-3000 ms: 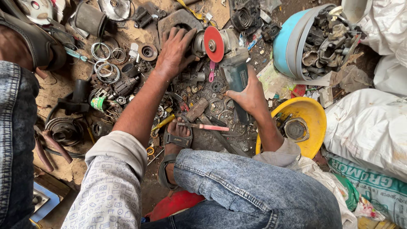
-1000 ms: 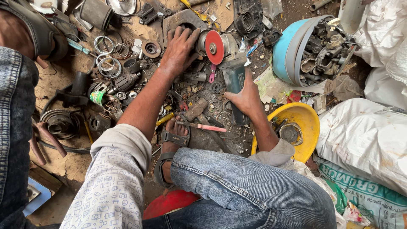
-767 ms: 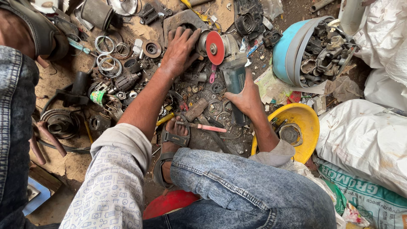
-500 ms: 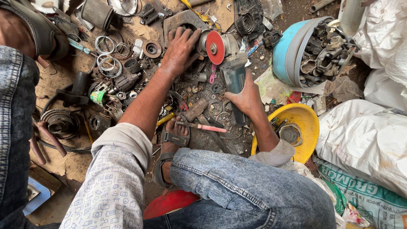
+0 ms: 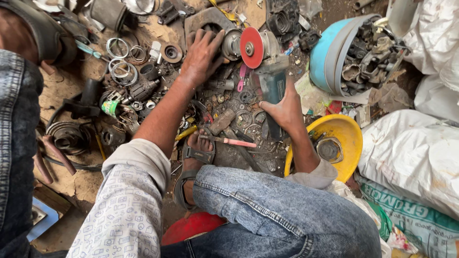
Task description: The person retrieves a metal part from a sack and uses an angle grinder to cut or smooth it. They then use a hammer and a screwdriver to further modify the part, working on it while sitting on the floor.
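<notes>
Sacks of white cloth crowd the right edge, beside a blue bowl of scrap and a yellow bowl. Between them the right hand wraps shut around an angle grinder; the left hand, fingers spread, presses a round metal part against its red disc.

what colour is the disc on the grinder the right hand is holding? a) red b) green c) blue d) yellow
a: the right hand grips the body of the angle grinder, and the round disc at its head is plainly red; the left hand rests on the metal part beside it.
</notes>
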